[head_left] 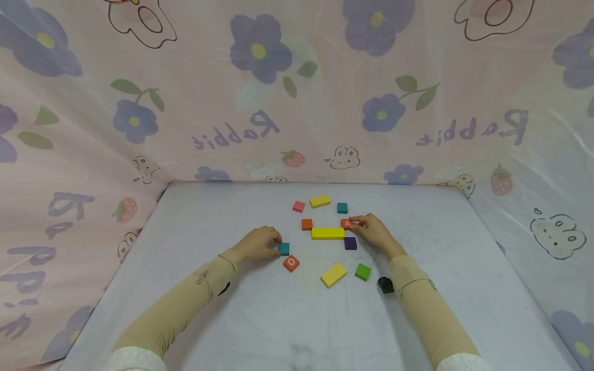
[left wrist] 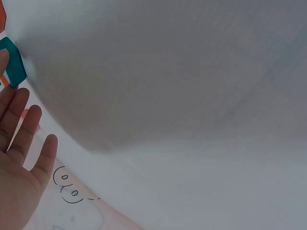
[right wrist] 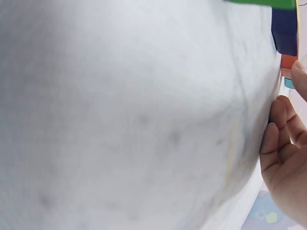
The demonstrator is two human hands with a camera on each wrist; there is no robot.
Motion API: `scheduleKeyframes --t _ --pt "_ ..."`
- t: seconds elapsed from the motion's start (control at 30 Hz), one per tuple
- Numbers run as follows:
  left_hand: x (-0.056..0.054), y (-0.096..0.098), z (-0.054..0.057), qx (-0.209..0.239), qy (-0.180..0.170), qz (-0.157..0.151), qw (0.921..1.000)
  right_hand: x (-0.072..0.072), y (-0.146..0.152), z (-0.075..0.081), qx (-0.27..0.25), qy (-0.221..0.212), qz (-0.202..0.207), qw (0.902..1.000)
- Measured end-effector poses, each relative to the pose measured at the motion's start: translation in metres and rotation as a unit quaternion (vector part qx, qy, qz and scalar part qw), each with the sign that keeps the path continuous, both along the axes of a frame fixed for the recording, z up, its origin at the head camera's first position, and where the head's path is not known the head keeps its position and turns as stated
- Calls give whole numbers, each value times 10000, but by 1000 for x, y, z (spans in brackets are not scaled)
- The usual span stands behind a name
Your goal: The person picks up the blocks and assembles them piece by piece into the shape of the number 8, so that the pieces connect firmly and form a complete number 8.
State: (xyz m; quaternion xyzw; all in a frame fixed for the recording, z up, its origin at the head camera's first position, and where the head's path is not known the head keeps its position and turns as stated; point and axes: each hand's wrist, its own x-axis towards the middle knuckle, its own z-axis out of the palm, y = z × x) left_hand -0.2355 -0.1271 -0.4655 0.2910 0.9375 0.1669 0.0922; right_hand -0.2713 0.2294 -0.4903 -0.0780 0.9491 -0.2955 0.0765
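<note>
left hand [head_left: 258, 243] pinching teal block [head_left: 284, 249] on white tabletop [head_left: 287, 324], orange block lettered o [head_left: 291, 263] just beside it, long yellow block [head_left: 328, 234] farther right, orange block lettered a [head_left: 345, 223] by its right end, right hand [head_left: 373, 230] fingertips against that, pinched or only touched, cannot tell

The head camera looks forward and down across the desk [head_left: 269, 330] towards its far edge; both wrist cameras sit nearer its surface (the left shares the nearer teal block [left wrist: 17, 67] with the head view, the right the purple block [right wrist: 285, 32]).
</note>
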Motion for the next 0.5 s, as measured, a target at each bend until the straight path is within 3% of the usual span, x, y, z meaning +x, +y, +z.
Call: scheduleKeyframes --t 0.5 --pt "2 6 -3 316 45 -108 9994 2 -2 1 -24 37 8 10000"
